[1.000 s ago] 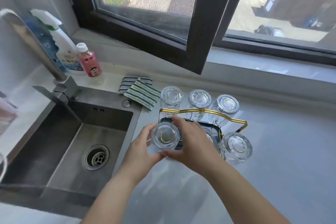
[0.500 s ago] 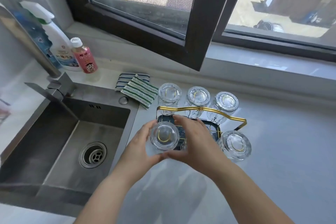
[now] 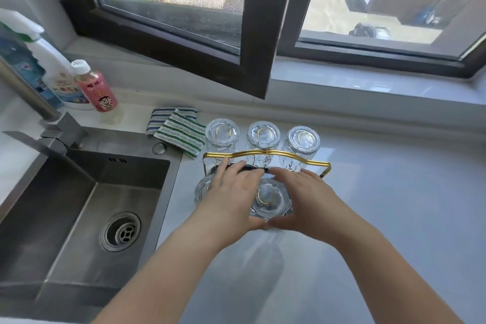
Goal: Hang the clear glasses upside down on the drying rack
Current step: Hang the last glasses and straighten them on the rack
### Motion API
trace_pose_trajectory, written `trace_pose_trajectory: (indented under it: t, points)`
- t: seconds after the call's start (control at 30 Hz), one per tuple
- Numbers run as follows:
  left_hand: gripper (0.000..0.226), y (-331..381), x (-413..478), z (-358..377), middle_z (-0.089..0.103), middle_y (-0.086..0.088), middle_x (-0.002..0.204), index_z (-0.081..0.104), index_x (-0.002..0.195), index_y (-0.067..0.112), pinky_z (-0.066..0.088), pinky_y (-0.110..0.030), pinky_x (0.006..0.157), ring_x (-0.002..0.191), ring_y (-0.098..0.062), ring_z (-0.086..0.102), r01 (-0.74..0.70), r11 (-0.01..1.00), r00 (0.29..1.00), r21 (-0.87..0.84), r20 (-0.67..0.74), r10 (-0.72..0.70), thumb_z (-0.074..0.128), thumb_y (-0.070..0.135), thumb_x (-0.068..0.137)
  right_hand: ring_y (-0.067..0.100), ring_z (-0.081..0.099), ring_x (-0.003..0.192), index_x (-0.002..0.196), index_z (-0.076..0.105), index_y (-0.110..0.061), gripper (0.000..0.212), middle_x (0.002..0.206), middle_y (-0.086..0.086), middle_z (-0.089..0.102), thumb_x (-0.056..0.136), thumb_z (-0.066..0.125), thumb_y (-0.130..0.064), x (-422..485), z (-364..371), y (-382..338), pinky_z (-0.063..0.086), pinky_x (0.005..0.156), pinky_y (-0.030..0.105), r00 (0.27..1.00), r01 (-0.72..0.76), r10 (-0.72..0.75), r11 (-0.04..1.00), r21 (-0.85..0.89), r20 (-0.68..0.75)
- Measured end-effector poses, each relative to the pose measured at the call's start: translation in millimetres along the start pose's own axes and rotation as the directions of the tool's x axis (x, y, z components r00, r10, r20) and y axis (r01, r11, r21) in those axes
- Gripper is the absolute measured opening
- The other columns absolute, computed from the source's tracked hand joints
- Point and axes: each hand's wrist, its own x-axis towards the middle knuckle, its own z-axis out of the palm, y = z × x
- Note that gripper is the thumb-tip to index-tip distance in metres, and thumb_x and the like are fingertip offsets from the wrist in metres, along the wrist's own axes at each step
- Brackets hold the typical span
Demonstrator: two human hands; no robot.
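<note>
A gold wire drying rack [image 3: 273, 152] stands on the grey counter. Three clear glasses hang upside down along its back row: left [image 3: 222, 134], middle [image 3: 263, 134], right [image 3: 303, 139]. In the front row, one upturned clear glass [image 3: 271, 198] sits between my two hands. My left hand [image 3: 231, 192] and my right hand [image 3: 307, 194] cup it from both sides, thumbs meeting at its near edge. Another upturned glass [image 3: 201, 189] shows partly under my left hand. My right hand hides the front right spot.
A steel sink [image 3: 105, 205] with a faucet [image 3: 52, 134] lies to the left. Striped cloths [image 3: 181, 131] lie beside the rack. A pink bottle [image 3: 96, 89] and a white spray bottle [image 3: 52, 60] stand at the back left. An open window sash [image 3: 257, 34] juts over the counter.
Both hands have let go of the front left glass, which now sits on the rack. They have shifted right and closed around the front middle glass.
</note>
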Motion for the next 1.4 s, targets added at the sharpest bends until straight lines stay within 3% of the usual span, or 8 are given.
trace_pose_trajectory:
  t: [0.33, 0.57, 0.67, 0.83, 1.0, 1.13, 1.27, 1.4]
  points:
    - [0.068, -8, 8, 2, 0.057, 0.002, 0.121, 0.044, 0.124, 0.024, -0.007, -0.021, 0.106, 0.122, -0.014, 0.038, 0.025, 0.998, 1.000, 0.057, -0.016, -0.024, 0.072, 0.046, 0.067, 0.015, 0.043, 0.119, 0.136, 0.028, -0.027, 0.094, 0.126, -0.007, 0.059, 0.059, 0.075, -0.055, 2, 2, 5, 0.014, 0.105, 0.022, 0.998, -0.030, 0.036, 0.991, 0.130, -0.043]
    - [0.071, -8, 8, 0, 0.054, 0.003, 0.124, 0.041, 0.128, 0.028, 0.030, -0.028, 0.097, 0.118, -0.016, 0.038, 0.069, 0.998, 0.997, -0.002, 0.017, -0.069, 0.074, 0.043, 0.067, 0.012, 0.042, 0.120, 0.135, 0.029, -0.030, 0.092, 0.127, -0.009, 0.058, 0.059, 0.074, -0.057, 1, 3, 7, 0.013, 0.107, 0.024, 0.998, -0.020, 0.028, 0.988, 0.153, -0.049]
    - [0.077, -5, 6, -2, 0.051, 0.002, 0.129, 0.038, 0.132, 0.025, 0.028, -0.029, 0.101, 0.122, -0.017, 0.036, 0.061, 0.998, 0.998, -0.015, 0.033, -0.060, 0.075, 0.043, 0.067, 0.010, 0.044, 0.119, 0.135, 0.030, -0.031, 0.090, 0.127, -0.010, 0.056, 0.060, 0.075, -0.055, -3, 2, 10, 0.013, 0.105, 0.020, 0.999, 0.013, -0.007, 0.989, 0.148, -0.040]
    - [0.094, 5, 1, -6, 0.035, 0.003, 0.145, 0.021, 0.142, 0.024, -0.002, -0.013, 0.098, 0.128, -0.008, 0.012, -0.016, 0.997, 1.000, -0.078, -0.001, 0.016, 0.072, 0.048, 0.067, -0.009, 0.043, 0.110, 0.123, 0.043, -0.044, 0.075, 0.119, -0.030, 0.051, 0.058, 0.081, -0.044, -35, -12, 43, 0.026, 0.086, -0.003, 0.988, -0.032, 0.084, 0.935, 0.354, -0.133]
    - [0.091, 32, 16, 0, 0.033, 0.006, 0.147, 0.020, 0.141, 0.026, -0.012, -0.003, 0.090, 0.126, -0.003, 0.012, -0.131, 0.983, 0.991, -0.130, 0.001, 0.132, 0.068, 0.052, 0.069, -0.007, 0.046, 0.116, 0.126, 0.043, -0.036, 0.082, 0.125, -0.020, 0.052, 0.055, 0.084, -0.037, -64, -6, 77, 0.034, 0.097, 0.015, 0.964, -0.146, 0.236, 0.857, 0.493, -0.124]
    - [0.091, 51, 33, 10, 0.037, 0.004, 0.144, 0.024, 0.140, 0.023, -0.004, -0.019, 0.109, 0.134, -0.014, 0.021, -0.131, 0.988, 0.989, -0.085, 0.063, 0.136, 0.069, 0.054, 0.067, -0.010, 0.043, 0.118, 0.129, 0.038, -0.034, 0.086, 0.128, -0.020, 0.049, 0.057, 0.085, -0.034, -64, 11, 79, 0.035, 0.098, 0.014, 0.962, -0.157, 0.255, 0.805, 0.572, -0.095]
    - [0.086, 60, 45, 13, 0.048, -0.001, 0.136, 0.035, 0.134, 0.021, 0.016, -0.032, 0.112, 0.129, -0.019, 0.032, -0.091, 0.996, 0.990, -0.013, 0.103, 0.092, 0.073, 0.051, 0.064, -0.008, 0.045, 0.118, 0.131, 0.035, -0.035, 0.087, 0.129, -0.019, 0.049, 0.059, 0.084, -0.031, -57, 23, 77, 0.040, 0.096, 0.014, 0.958, -0.147, 0.270, 0.743, 0.653, -0.093]
    - [0.076, 59, 50, 14, 0.056, -0.001, 0.129, 0.044, 0.127, 0.021, 0.011, -0.032, 0.114, 0.124, -0.018, 0.041, -0.102, 0.995, 0.988, 0.019, 0.121, 0.099, 0.073, 0.053, 0.064, -0.009, 0.049, 0.113, 0.130, 0.037, -0.034, 0.083, 0.125, -0.014, 0.054, 0.061, 0.083, -0.030, -53, 29, 77, 0.046, 0.089, 0.011, 0.946, -0.127, 0.297, 0.710, 0.693, -0.130]
